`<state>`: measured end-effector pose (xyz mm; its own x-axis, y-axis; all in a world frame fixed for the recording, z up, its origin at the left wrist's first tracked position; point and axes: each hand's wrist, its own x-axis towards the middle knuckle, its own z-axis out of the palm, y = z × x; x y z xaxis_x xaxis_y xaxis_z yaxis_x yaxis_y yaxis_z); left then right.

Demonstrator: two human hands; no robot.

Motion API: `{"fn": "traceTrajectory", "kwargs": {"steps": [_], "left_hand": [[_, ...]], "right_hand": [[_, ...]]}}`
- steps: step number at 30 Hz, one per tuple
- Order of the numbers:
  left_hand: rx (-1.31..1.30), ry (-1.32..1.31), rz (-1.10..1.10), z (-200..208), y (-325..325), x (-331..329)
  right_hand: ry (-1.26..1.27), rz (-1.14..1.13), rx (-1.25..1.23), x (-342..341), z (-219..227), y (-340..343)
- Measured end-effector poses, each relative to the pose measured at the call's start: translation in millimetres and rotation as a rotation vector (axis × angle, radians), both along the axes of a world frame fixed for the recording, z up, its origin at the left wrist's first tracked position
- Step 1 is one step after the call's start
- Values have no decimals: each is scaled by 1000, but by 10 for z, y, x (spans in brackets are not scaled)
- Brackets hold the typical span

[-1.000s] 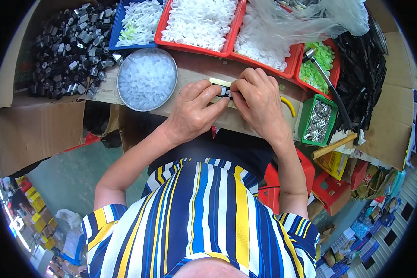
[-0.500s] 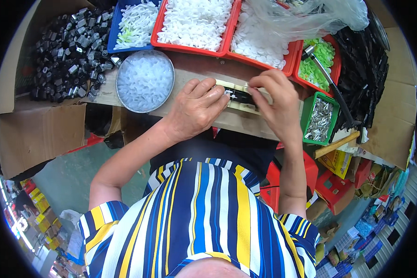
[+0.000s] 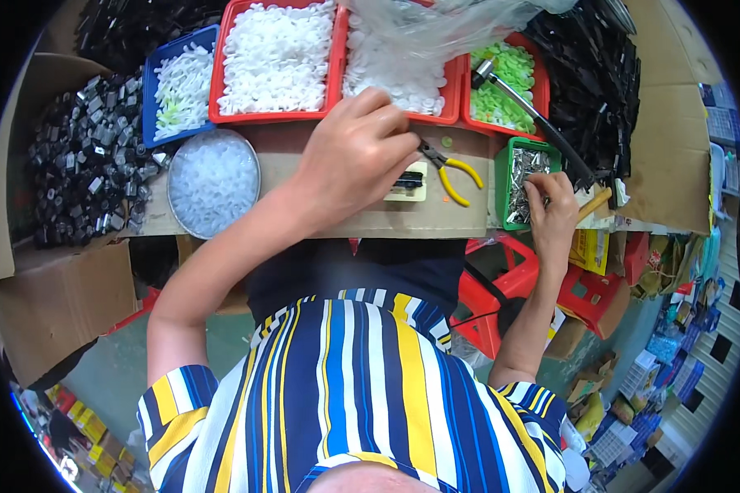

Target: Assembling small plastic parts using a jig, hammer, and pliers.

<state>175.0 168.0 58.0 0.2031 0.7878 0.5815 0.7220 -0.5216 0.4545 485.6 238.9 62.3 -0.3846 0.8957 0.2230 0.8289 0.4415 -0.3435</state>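
Observation:
My left hand (image 3: 358,156) is held above the board just below the red trays, its fingers curled together; whatever it may hold is hidden. Partly under it sits a cream block (image 3: 419,193) with a black part (image 3: 409,180) lying in its slot. To the right of the block lie pliers with yellow handles (image 3: 454,182). My right hand (image 3: 556,205) reaches into a green tray (image 3: 501,201) of small silver metal pins (image 3: 526,164). Its thumb and fingertips are drawn together among the pins, and I cannot see what is between them.
Along the back stand a blue tray (image 3: 149,107) and red trays (image 3: 335,74) of white parts, plus a red tray of green parts (image 3: 501,103). A hammer (image 3: 543,125) leans across at right. A round dish (image 3: 170,193) and a box of black pieces (image 3: 82,156) stand left.
Both hands have left the cream block, my left going up toward the trays and my right across to the green tray. The pliers now show. The whole view has shifted.

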Motion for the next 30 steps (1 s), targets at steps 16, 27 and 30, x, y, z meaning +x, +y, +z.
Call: {"fn": "traceTrajectory", "kwargs": {"steps": [16,27,30], "left_hand": [[-9,277,23,-284,1377,957],[-378,-262,-67,-5,1094,781],[-711,-555,-48,41,837,664]], "right_hand": [[256,-30,1,3,-61,1],[465,31,28,-299,63,8],[519,100,45,-519,136,-4]]}}
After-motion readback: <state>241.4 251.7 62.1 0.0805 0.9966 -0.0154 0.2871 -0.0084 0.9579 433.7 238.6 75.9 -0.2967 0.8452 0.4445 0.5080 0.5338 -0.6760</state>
